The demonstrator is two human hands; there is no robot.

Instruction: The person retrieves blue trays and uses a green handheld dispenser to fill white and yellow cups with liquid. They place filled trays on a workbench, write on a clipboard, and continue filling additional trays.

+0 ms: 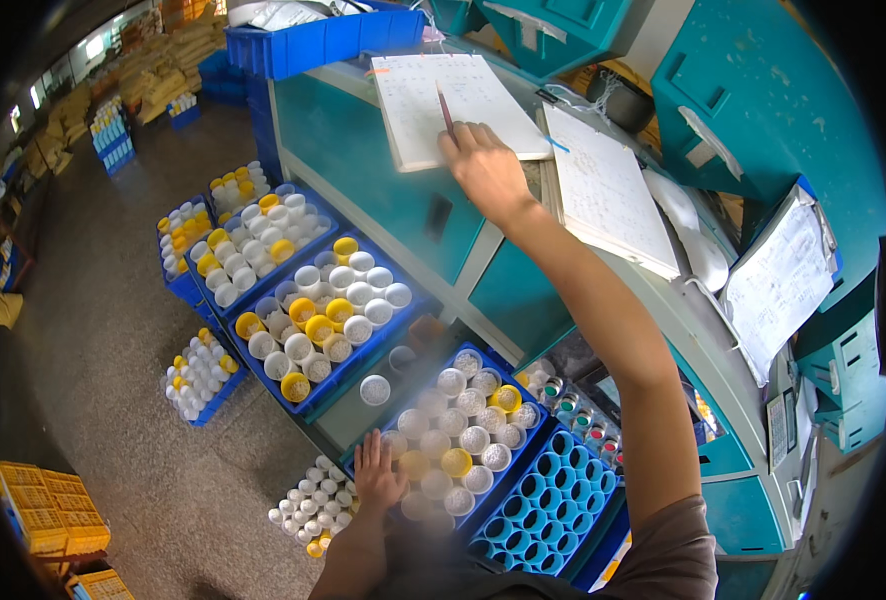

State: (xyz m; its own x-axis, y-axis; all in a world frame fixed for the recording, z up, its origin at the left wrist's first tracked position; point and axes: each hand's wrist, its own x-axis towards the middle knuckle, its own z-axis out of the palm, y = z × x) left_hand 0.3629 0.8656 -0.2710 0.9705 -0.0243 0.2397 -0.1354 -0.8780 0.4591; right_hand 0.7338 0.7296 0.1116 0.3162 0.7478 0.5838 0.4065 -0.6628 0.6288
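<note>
My right hand grips a dark reddish pencil or pen, its tip over the page of an open notebook with handwriting. That hand reaches far across the teal machine and rests at the notebook's near edge. Down at the lower middle, my left hand lies with fingers extended at the left side of a blue crate, beside white and yellow cups holding pale granules. A haze blurs the cups near it. Just beyond its fingertips stands a lone cup of granules.
A second blue crate of cups sits to the left, with more behind it. Blue tube-like holders fill a rack at the lower right. Another notebook lies right of the first. Yellow crates stand on the floor.
</note>
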